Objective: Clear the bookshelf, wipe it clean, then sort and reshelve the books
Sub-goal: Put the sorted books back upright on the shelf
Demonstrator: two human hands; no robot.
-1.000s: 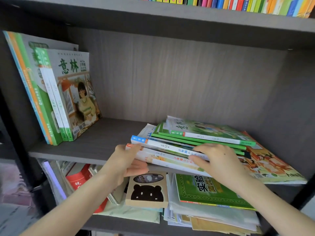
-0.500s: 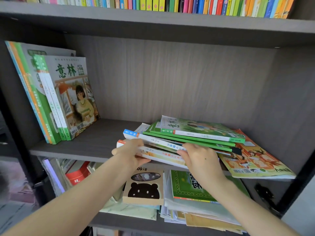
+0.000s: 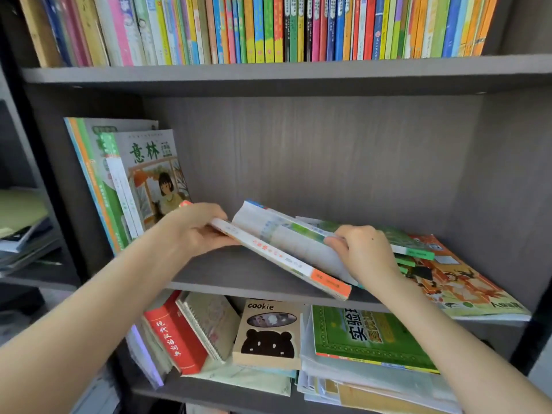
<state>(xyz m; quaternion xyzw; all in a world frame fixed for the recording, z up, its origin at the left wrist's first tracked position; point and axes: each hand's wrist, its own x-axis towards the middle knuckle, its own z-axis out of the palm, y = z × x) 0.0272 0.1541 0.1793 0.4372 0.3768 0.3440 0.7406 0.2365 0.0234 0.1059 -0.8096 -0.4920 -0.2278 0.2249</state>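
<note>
Gripping a tilted book by its raised end, the left hand holds it above the shelf; the right hand clutches the pile with curled fingers.

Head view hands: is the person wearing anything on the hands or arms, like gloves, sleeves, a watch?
Nothing worn shows. The left hand and right hand are bare: no gloves, rings or watch. The left forearm and right forearm are bare too, no sleeve up to the frame's edge.

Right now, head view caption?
Left hand and right hand hold tilted books by the flat pile on the middle shelf.
</note>
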